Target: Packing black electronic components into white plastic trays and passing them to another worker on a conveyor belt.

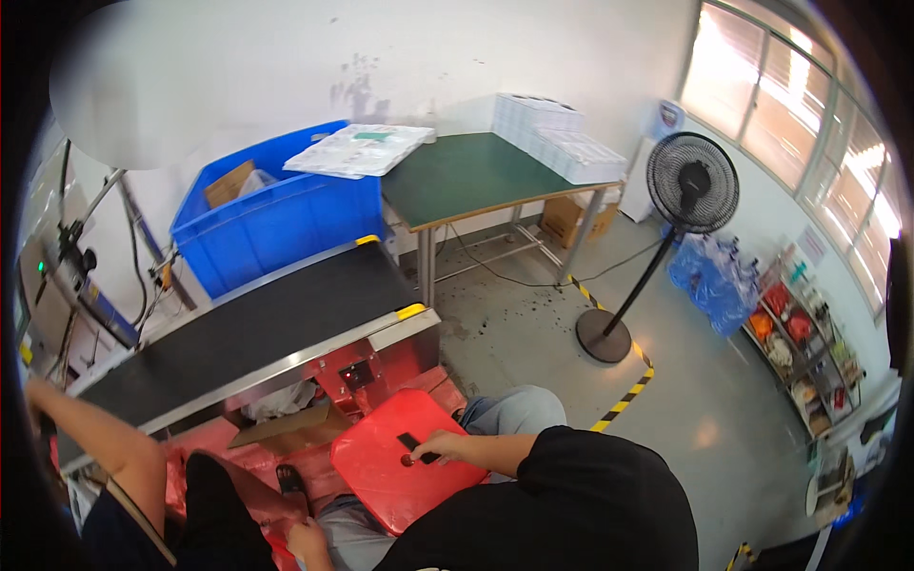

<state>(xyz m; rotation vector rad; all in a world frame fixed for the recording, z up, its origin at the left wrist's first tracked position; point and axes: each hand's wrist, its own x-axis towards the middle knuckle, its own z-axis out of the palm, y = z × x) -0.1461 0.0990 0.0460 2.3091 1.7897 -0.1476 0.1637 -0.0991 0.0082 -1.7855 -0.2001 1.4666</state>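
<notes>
My right hand [442, 446] reaches across from the right and is closed on a small black oblong object [409, 442], too small to name surely. It is just above a red plastic stool seat [379, 455] with a round hole in it. My left hand [307, 541] lies low by my grey trouser leg [350, 533]; its fingers look loosely spread, with no object visible in them. Part of that hand is hard to make out. Both legs are bent around the stool.
A person's arm [105, 433] reaches left beside me. Ahead runs a black conveyor belt [257, 328]. Beyond it stand a blue bin [286, 228] and a green-topped table [466, 171] with stacked papers [571, 152]. A black standing fan [692, 183] and a loaded shelf [800, 347] stand right.
</notes>
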